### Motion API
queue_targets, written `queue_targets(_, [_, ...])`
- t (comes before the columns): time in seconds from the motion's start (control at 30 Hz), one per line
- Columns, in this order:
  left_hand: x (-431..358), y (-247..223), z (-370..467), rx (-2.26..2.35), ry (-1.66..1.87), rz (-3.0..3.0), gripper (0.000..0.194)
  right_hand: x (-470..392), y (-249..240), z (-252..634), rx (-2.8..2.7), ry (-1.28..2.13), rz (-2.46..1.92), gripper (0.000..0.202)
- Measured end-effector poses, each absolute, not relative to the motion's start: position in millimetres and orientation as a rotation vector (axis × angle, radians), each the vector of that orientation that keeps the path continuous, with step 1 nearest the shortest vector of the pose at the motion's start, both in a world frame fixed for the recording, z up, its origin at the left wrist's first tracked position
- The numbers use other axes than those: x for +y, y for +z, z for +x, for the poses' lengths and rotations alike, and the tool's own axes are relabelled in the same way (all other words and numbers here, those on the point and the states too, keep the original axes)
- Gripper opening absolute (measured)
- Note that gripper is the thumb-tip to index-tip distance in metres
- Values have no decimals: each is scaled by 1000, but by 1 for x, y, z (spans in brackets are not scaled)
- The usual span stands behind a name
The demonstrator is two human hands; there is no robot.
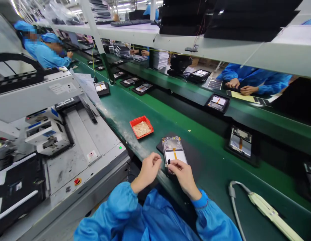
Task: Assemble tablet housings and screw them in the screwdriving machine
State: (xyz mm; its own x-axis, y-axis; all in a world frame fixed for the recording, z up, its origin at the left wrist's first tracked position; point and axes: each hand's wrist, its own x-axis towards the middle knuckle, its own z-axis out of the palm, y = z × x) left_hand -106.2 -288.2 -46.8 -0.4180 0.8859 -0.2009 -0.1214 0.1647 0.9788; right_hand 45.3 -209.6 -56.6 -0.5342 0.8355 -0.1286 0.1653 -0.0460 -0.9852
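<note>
An opened tablet-like device [180,156] lies on a dark pad [192,157] in front of me, its circuit board, white battery and orange ribbon cable exposed. At its near left corner, my right hand [183,174] pinches a small black piece [169,161]; a tiny pale bit beside it is too small to name. My left hand [149,169] is just left of the device, thumb and fingertips pressed together. Whatever is between them, if anything, cannot be made out. Beyond my left hand stands a red tray [132,126] filled with small beige pieces.
A cream hand tool [267,209] with a grey cable lies at right. More opened devices [240,142] line the green conveyor [168,115]. A grey machine [105,147] borders my left. A co-worker's hands [233,83] work opposite, beneath a white shelf [135,33].
</note>
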Motion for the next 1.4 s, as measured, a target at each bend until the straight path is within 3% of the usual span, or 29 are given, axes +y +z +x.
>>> queue_targets(0.07, [-299, -43, -102, 1786, 1392, 1124, 13, -209, -58, 45, -1463, 1812, -1076, 23])
queue_targets(0.23, [-306, -40, -95, 1866, 1223, 1549, 22, -213, -59, 41, -1287, 1944, -1013, 31])
queue_targets(0.7, [-305, -40, -99, 2042, 860, 1807, 23, -221, -71, 35, -1374, 1802, -995, 29])
queue_targets(1.4, [-296, -41, -114, 2327, 487, 1991, 12, -210, -65, 38, -1458, 1898, -1060, 38])
